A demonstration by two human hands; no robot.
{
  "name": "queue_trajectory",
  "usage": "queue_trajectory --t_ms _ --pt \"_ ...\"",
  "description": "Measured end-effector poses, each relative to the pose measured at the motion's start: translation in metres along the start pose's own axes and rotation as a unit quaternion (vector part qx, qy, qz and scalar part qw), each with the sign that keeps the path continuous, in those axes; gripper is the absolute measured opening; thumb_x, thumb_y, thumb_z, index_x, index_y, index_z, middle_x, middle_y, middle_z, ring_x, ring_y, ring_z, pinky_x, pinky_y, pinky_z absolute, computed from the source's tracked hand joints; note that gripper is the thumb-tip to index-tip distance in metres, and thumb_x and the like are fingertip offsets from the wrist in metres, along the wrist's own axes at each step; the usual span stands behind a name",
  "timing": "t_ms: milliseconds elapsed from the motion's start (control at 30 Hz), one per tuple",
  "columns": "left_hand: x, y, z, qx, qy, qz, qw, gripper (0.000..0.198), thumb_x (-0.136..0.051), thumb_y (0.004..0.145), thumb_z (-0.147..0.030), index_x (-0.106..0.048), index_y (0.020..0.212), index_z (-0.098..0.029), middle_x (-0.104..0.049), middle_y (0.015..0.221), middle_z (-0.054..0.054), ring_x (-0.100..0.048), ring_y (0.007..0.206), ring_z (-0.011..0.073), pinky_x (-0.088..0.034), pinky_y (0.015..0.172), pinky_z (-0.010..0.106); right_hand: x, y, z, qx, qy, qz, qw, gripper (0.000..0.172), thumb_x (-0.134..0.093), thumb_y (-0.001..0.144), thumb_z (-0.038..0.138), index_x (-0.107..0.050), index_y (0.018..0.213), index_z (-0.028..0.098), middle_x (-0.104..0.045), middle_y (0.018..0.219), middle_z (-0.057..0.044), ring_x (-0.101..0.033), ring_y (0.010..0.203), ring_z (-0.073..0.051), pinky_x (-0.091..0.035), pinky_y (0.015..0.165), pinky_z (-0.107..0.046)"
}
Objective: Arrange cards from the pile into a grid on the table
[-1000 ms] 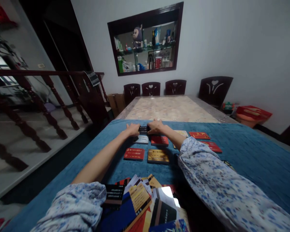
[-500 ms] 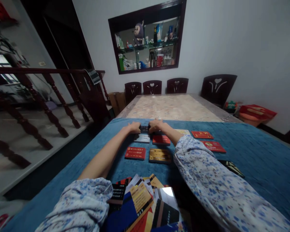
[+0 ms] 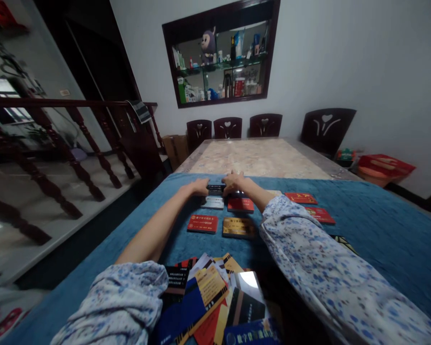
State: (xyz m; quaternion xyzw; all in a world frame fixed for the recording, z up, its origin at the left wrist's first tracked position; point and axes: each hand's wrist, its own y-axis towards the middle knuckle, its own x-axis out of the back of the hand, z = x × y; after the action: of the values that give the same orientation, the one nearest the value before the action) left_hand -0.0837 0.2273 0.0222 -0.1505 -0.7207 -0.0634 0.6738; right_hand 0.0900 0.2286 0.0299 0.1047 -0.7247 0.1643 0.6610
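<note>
A small stack of black cards (image 3: 215, 189) lies at the far side of the blue cloth. My left hand (image 3: 200, 186) presses against its left edge with bent fingers, and my right hand (image 3: 233, 183) holds the right edge; the fingertips are partly hidden. Just nearer sit a silver card stack (image 3: 212, 203) and a red card stack (image 3: 240, 205). Closer still are another red stack (image 3: 202, 224) and a gold stack (image 3: 239, 227). A loose heap of mixed cards (image 3: 204, 297) spreads between my forearms, with blue, black, yellow and red ones overlapping.
The blue cloth (image 3: 140, 230) covers the near part of the long table (image 3: 247, 155). More red cards (image 3: 300, 198) lie right of my right forearm, and a dark patterned card (image 3: 345, 243) shows beside my sleeve. Chairs (image 3: 228, 128) line the far end; a railing (image 3: 75, 103) runs at left.
My hands stay at the black stack, with their grip seeming slightly looser. The view has shifted a little, and more of the blue card at the heap's front shows.
</note>
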Motion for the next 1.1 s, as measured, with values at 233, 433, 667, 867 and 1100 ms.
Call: queue_trajectory --t_ms 233,433,667,867,1100 --pt "0.015 -0.043 -0.013 0.029 0.036 -0.012 0.999 0.062 -0.053 0.075 -0.012 -0.045 0.136 -0.021 -0.062 0.127 0.010 -0.045 0.129 0.0298 -0.037 0.106 0.052 0.012 -0.027 -0.005 0.058 -0.029 -0.075 0.995 0.060 -0.067 0.076 0.043 -0.060 0.133 0.026 -0.056 0.134 -0.016 -0.037 0.125 -0.038 -0.035 0.095 -0.056" --pt "0.011 -0.077 -0.022 0.009 0.031 -0.095 0.995 0.047 -0.050 0.081 -0.014 -0.052 0.128 -0.017 -0.062 0.123 0.012 -0.044 0.126 0.0305 -0.037 0.101 0.050 0.021 -0.069 0.002 0.115 -0.035 -0.119 0.986 0.038 -0.059 0.082 0.030 -0.068 0.118 0.023 -0.063 0.126 -0.015 -0.040 0.121 -0.035 -0.035 0.091 -0.049" --pt "-0.002 -0.124 -0.035 -0.038 0.013 -0.143 0.989 0.033 -0.053 0.082 -0.016 -0.060 0.114 -0.017 -0.064 0.118 0.012 -0.044 0.120 0.0308 -0.035 0.099 0.049 0.016 -0.113 0.018 0.165 0.002 -0.143 0.976 0.023 -0.056 0.084 0.024 -0.073 0.099 0.022 -0.069 0.112 -0.012 -0.042 0.115 -0.032 -0.031 0.086 -0.043" --pt "-0.010 -0.163 -0.039 -0.028 -0.022 -0.165 0.986 0.025 -0.054 0.081 -0.014 -0.064 0.104 -0.018 -0.066 0.115 0.010 -0.044 0.120 0.0295 -0.034 0.099 0.050 0.009 -0.149 0.034 0.194 0.039 -0.168 0.966 0.019 -0.053 0.086 0.023 -0.071 0.093 0.021 -0.070 0.108 -0.010 -0.042 0.112 -0.029 -0.028 0.084 -0.041" --pt "-0.026 -0.203 -0.040 -0.035 -0.047 -0.194 0.979 0.017 -0.052 0.085 -0.015 -0.066 0.093 -0.018 -0.067 0.107 0.010 -0.046 0.116 0.0283 -0.035 0.095 0.049 -0.007 -0.188 0.041 0.223 0.056 -0.199 0.953 0.017 -0.055 0.089 0.025 -0.071 0.091 0.021 -0.070 0.104 -0.010 -0.042 0.113 -0.029 -0.027 0.086 -0.041"
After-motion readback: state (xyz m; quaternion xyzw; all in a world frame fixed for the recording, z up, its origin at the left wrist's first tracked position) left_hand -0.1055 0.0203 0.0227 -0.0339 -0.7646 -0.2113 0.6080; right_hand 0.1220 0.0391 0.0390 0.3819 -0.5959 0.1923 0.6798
